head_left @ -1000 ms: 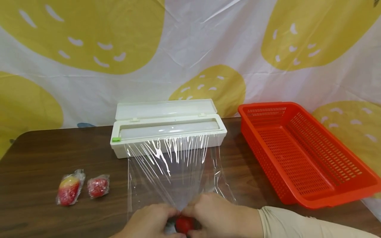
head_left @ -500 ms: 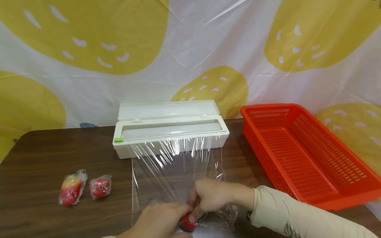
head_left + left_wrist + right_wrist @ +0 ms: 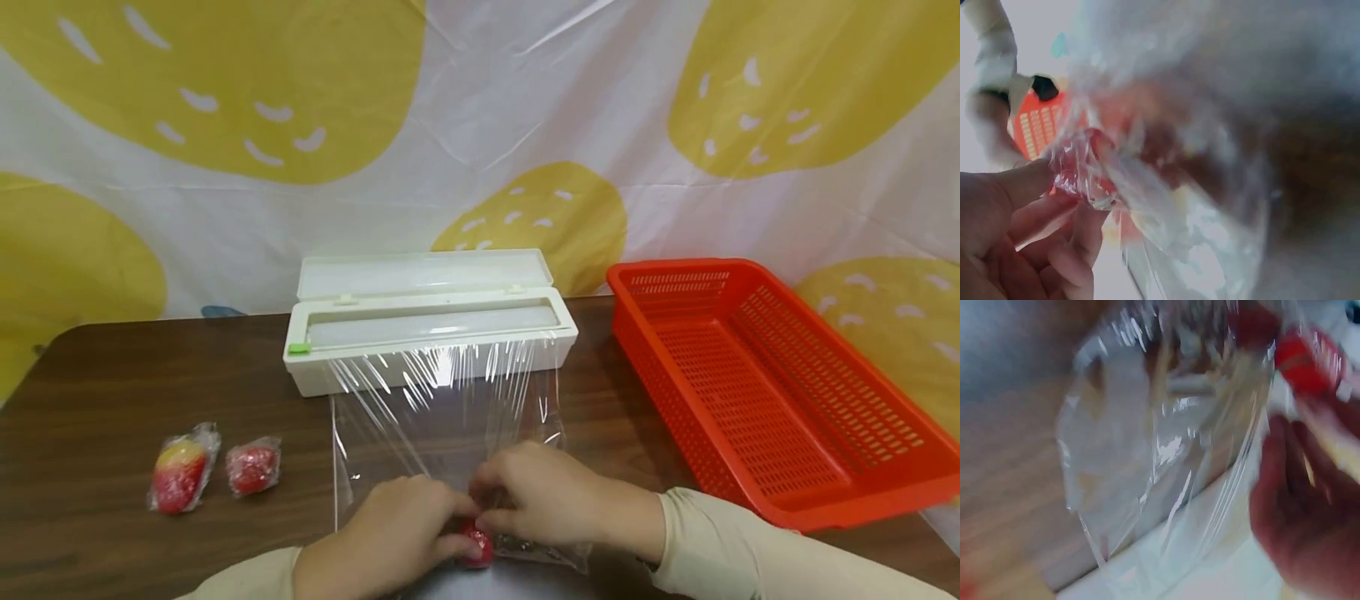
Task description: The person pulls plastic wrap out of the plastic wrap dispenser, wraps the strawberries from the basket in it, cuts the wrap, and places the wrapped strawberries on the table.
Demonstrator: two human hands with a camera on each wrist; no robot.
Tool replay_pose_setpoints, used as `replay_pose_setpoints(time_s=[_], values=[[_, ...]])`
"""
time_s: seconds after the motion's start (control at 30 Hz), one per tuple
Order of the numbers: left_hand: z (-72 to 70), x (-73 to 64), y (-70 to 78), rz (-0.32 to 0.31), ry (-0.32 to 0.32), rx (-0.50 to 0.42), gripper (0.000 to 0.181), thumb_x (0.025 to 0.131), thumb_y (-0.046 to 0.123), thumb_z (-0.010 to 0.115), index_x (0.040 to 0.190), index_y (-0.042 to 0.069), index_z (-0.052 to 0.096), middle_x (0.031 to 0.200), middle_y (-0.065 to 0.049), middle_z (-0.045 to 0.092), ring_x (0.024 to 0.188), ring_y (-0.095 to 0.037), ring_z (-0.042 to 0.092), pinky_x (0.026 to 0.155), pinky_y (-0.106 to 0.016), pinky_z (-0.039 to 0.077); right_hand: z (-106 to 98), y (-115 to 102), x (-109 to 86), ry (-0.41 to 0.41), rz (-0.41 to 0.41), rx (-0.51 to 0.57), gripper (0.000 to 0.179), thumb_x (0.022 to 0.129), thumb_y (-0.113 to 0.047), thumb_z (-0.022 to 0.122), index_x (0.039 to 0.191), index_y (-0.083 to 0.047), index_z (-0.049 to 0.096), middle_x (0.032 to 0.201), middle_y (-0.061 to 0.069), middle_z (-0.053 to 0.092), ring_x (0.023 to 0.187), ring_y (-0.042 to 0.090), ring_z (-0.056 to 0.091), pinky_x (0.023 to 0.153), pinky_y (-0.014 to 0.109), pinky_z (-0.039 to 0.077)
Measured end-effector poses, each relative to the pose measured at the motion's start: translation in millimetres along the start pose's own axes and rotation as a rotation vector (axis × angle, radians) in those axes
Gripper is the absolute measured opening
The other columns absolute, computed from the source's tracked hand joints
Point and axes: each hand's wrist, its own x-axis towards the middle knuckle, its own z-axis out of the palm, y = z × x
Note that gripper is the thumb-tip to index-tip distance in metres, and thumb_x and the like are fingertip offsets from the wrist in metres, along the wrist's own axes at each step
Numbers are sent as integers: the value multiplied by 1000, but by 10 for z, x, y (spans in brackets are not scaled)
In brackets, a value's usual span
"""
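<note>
A small red fruit (image 3: 476, 546) in clear cling film sits low in the head view, between both hands. My left hand (image 3: 397, 529) pinches it between thumb and fingers; the film bunches glossily over it in the left wrist view. Close against its right side is my right hand (image 3: 543, 496), fingers curled at the film with the thumb tip by the fruit. A sheet of cling film (image 3: 442, 425) stretches from the hands back to a white wrap dispenser (image 3: 318, 379), whose lid stands raised. Loose film (image 3: 1172, 450) hangs beside the right hand in the right wrist view.
Two film-wrapped fruits lie on the dark wooden table (image 3: 97, 392) at left: a red-and-yellow fruit (image 3: 178, 473) and a smaller red fruit (image 3: 252, 467). A red plastic basket (image 3: 678, 408) stands at right, beside the right forearm. Behind hangs a patterned cloth (image 3: 480, 100).
Both hands stay around the red fruit and have shifted slightly. The right hand first lifted up and right, then came back lower. The left thumb now lies across the fruit's front.
</note>
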Motion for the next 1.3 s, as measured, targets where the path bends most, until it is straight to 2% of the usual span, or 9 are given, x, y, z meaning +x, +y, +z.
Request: replay_pose_setpoints(time_s=[0.17,0.27,0.53,0.63,0.83,0.97,1.07,1.2,1.3], values=[[-77,90,-42,-58,-65,-112,16,77,41,73,82,26,74,68,15,66,57,0,47,48,-23,37,96,-80,-147,400,-260,-418,9,78,-25,73,81,-22,65,76,-11,59,72,7,54,63,21,42],[-106,128,-77,-73,-100,-163,10,80,32,72,86,25,76,72,14,68,58,0,46,49,-22,38,148,-111,-200,468,-348,-510,12,78,-30,73,83,-22,66,78,-11,59,74,8,54,65,21,41],[-99,166,-204,-53,-146,-291,12,85,28,67,83,20,76,68,13,65,57,2,47,57,-19,41,255,-105,-227,436,-337,-565,39,74,-48,74,100,-19,66,90,-10,64,87,9,58,78,25,45],[-91,162,-221,-46,-160,-292,13,87,24,64,84,19,75,67,13,62,57,2,46,56,-19,41,270,-91,-214,436,-300,-553,42,72,-49,75,100,-19,66,90,-10,64,87,9,58,77,24,45],[-83,157,-209,-21,-169,-259,21,89,31,63,97,17,76,72,12,66,61,1,45,58,-20,42,296,-41,-233,357,-196,-540,47,70,-52,76,104,-20,69,91,-11,64,87,8,59,77,27,48],[-79,166,-191,-27,-182,-240,21,91,33,61,94,18,75,68,13,61,59,0,45,56,-21,41,294,-19,-233,350,-190,-528,46,70,-55,75,100,-21,70,87,-12,63,84,7,58,75,27,47],[-69,166,-181,-36,-206,-255,20,85,38,67,88,19,73,65,15,58,58,1,47,55,-20,42,258,-11,-208,333,-199,-533,42,70,-55,75,96,-23,70,83,-13,63,80,7,57,74,26,45],[-54,161,-181,-28,-211,-228,25,72,33,80,91,20,72,69,16,60,61,2,48,58,-20,42,151,5,-134,226,-206,-545,37,69,-55,75,92,-26,71,79,-13,63,78,6,56,74,25,40],[-38,160,-181,-28,-201,-184,26,70,25,81,94,20,71,71,15,59,63,0,47,60,-21,41,59,20,-56,103,-199,-527,33,70,-56,74,89,-29,72,78,-14,62,78,5,57,74,25,38]])
